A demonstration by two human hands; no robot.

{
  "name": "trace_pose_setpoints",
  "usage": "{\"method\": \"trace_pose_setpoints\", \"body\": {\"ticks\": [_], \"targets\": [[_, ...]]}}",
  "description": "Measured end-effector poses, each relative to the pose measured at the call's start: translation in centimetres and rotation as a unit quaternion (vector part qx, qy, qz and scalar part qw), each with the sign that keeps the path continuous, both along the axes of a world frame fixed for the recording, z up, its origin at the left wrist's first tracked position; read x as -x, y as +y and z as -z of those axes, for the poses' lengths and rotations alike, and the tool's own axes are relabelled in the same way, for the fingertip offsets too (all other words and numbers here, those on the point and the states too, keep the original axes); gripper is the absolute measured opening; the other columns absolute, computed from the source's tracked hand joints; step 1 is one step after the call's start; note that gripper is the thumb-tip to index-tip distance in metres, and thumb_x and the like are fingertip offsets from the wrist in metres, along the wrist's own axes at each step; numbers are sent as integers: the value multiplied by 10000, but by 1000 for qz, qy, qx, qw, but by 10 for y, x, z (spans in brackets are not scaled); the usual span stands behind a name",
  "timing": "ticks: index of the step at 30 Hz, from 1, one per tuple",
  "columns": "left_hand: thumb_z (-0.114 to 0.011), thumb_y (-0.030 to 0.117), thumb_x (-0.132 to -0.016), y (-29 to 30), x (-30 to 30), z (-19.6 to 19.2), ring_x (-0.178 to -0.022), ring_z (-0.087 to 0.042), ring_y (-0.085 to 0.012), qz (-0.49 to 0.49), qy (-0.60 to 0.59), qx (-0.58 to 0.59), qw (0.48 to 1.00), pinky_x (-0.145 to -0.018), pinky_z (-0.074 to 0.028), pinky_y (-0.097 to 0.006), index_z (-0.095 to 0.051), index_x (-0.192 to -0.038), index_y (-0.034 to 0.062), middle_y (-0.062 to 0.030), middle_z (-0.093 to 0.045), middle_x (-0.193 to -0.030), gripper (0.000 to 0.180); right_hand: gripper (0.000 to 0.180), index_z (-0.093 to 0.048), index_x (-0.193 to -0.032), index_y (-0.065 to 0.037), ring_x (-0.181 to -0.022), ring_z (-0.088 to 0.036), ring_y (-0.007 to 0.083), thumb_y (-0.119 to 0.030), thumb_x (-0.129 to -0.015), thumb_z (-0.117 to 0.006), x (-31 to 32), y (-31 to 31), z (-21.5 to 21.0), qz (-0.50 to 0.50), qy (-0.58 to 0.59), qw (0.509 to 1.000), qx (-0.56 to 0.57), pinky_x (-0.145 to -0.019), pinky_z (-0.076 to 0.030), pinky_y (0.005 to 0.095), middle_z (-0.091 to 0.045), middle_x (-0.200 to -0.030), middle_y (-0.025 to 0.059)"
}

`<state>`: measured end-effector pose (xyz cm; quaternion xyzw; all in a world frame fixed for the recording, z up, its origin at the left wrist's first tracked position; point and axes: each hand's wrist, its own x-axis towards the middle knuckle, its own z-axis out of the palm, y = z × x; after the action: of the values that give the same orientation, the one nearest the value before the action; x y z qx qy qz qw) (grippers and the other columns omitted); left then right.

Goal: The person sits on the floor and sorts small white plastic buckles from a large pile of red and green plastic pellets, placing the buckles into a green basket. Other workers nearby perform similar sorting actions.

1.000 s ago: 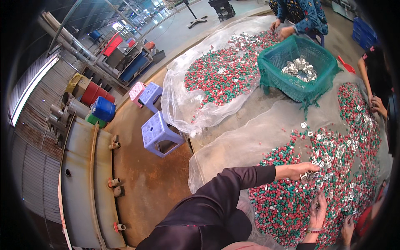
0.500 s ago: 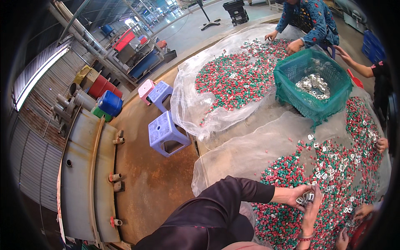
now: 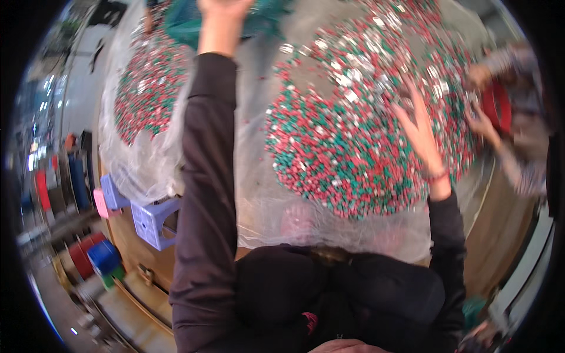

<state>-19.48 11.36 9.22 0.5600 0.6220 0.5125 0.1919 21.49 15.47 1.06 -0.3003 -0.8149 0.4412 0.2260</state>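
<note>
My left arm stretches far forward, and my left hand (image 3: 226,10) is at the teal net-covered basket (image 3: 182,26) at the top edge. The picture cuts off its fingers, so what they hold is hidden. Over the big pile of small red and green pieces (image 3: 347,162), my right hand (image 3: 419,126) is open, thumb and fingers apart, blurred by motion. Beyond its fingertips, pale buckle-like frames (image 3: 351,75) lie scattered on the pile. No object shows in this hand.
A second red and green pile (image 3: 150,97) lies on whitish mesh sheeting (image 3: 132,170) at left. A lavender plastic stool (image 3: 154,223) and a pink one (image 3: 106,203) stand beside it. At right, other people's hands (image 3: 481,120) work near a red container (image 3: 499,106).
My view has swung to the right. My hands, earlier together around several pale frames, are now apart: the left reaches forward to the basket, the right hovers open over the pile.
</note>
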Motion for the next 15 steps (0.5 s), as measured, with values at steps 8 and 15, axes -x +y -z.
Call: {"method": "trace_pose_setpoints", "body": {"ticks": [8,15], "targets": [[-691,195,-809,7,-117,128,-1009,-649,-243,180,55,326,926,-873,-525,-359,-654,-1109,79,-123,-663,-1076,324,886,-280,-1469,-308,-1320,-285,497,-266,-729,-766,20,61,83,-40,-290,951,-100,-1101,-262,570,-271,-1472,235],[-787,81,-651,5,-177,200,-989,-614,-348,254,283,212,900,-859,-496,-437,-628,-1133,86,-151,-646,-1054,508,701,-464,-1344,-131,-1135,-486,418,-102,-698,-737,28,38,104,-197,-271,939,-84,-940,-458,467,-396,-1315,225]]}}
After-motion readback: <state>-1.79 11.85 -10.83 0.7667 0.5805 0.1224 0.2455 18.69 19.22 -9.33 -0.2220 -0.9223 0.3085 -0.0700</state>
